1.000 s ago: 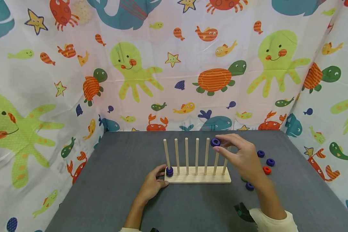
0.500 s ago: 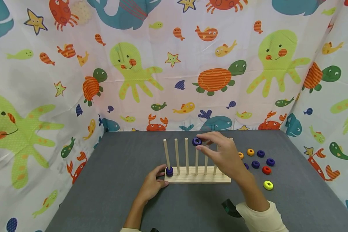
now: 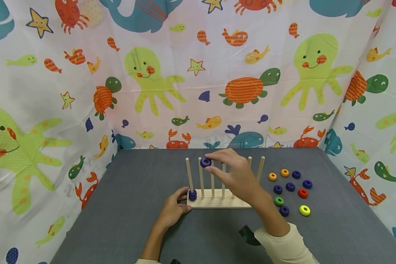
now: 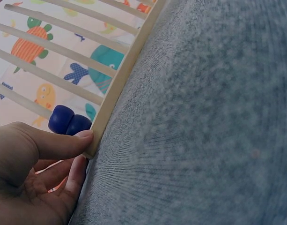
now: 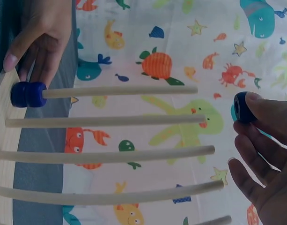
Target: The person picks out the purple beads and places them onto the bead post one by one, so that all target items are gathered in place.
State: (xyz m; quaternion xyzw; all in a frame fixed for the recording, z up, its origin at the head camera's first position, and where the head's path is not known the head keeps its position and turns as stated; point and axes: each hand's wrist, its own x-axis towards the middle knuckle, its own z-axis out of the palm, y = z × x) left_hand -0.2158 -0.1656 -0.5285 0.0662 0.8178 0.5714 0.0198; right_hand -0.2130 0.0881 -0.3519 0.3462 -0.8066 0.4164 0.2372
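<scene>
A wooden peg stand [image 3: 214,204] with a row of upright pegs stands on the grey table. My left hand [image 3: 171,208] grips its left end, the thumb at the front edge and the fingers behind; the left wrist view shows the thumb [image 4: 73,143] close by the rings. Two blue rings [image 5: 35,95] sit stacked at the foot of the leftmost peg. Up at peg-top height, my right hand [image 3: 240,176] pinches another blue ring [image 5: 246,110] between thumb and forefinger. That ring is apart from the pegs in the right wrist view. The right hand hides some pegs in the head view.
Right of the stand lie several loose rings: blue ones like this ring [image 3: 290,187], two orange [image 3: 272,177], a red [image 3: 303,193], a green [image 3: 278,201] and a yellow [image 3: 304,210]. A sea-animal curtain [image 3: 198,121] hangs behind and beside the table.
My right hand has carried the blue ring leftward along the peg tops, from the right-hand pegs to near the second peg from the left. The left hand stays on the stand.
</scene>
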